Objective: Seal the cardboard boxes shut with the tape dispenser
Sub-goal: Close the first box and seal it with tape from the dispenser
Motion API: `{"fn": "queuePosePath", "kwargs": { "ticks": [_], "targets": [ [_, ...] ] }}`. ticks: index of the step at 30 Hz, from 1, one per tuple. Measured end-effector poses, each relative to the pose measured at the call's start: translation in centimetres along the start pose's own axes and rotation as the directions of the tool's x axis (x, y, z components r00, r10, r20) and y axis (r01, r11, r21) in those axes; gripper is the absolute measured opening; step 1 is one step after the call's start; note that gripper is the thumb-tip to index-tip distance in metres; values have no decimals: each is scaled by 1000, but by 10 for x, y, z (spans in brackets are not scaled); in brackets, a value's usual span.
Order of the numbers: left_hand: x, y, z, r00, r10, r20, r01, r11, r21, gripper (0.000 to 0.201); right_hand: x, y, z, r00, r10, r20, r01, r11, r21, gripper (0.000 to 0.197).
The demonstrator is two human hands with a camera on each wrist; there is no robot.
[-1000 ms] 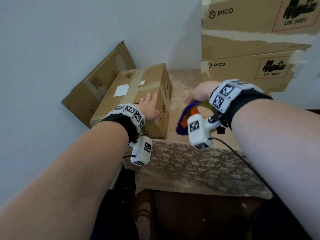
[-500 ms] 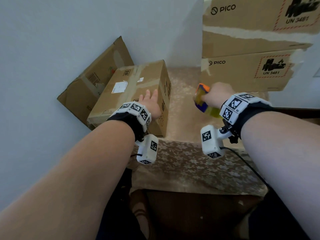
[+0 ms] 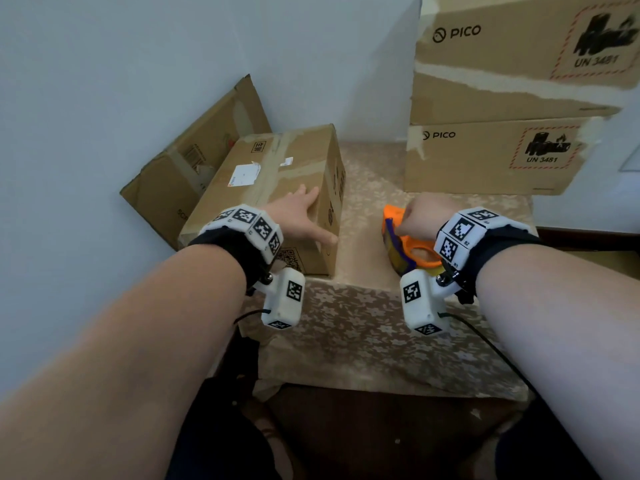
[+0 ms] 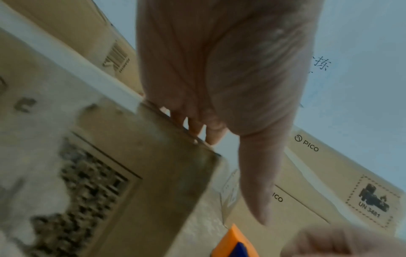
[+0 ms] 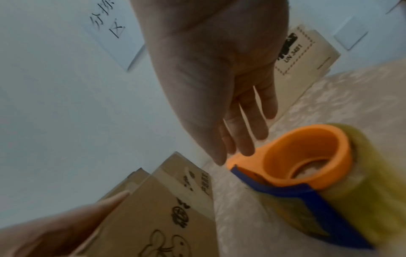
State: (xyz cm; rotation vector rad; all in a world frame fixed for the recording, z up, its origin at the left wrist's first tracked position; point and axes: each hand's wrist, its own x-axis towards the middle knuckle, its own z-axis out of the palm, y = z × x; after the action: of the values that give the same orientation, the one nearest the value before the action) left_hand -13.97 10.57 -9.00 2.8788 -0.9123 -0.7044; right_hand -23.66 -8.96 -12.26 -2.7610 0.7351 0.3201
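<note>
Head view: the tape dispenser (image 3: 408, 242) is lying on the tabletop (image 3: 363, 327), met by the straight fingertips of the right hand (image 3: 424, 216). The left hand (image 3: 301, 220) is laid flat on the cardboard box (image 3: 277, 181); stacked boxes (image 3: 502, 98) are seen beyond.

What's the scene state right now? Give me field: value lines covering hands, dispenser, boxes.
left hand: flat on top of the small box, fingers straight, thumb by its near right corner
right hand: open, fingertips at the dispenser's orange front; no grip visible
dispenser: orange and blue, tape roll loaded, on the tablecloth right of the small box
PICO boxes: two stacked, back right
flat carton: leaning on the wall behind the small box
</note>
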Motion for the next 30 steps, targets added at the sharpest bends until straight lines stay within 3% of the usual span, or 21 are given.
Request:
{"fn": "queuePosePath", "kwargs": {
  "ticks": [5,8,13,19,23,27,30],
  "targets": [
    [-18,-26,2,996,69,-51,-69,998,0,112,-11,-25,-13,976,-184,-113,202,965,169,24],
    [-27,-36,6,992,69,-105,-65,997,39,106,-17,-43,-16,955,-260,-145,285,939,191,30],
    [-37,-42,13,979,83,-186,-62,991,116,79,-29,-71,-15,906,-398,-140,406,913,31,52],
    [-39,-44,14,984,115,-136,-95,984,148,61,-29,-95,-12,883,-469,5,450,843,-296,71],
    [-40,-47,12,984,140,-114,-122,981,150,57,-19,-109,-8,874,-484,35,455,791,-410,67],
    [-39,-49,12,981,157,-116,-138,978,157,54,-16,-123,-9,864,-502,31,459,762,-457,48],
    [-40,-50,12,976,176,-129,-154,975,163,52,-13,-128,-9,865,-499,58,456,733,-504,53]
  ]
}}
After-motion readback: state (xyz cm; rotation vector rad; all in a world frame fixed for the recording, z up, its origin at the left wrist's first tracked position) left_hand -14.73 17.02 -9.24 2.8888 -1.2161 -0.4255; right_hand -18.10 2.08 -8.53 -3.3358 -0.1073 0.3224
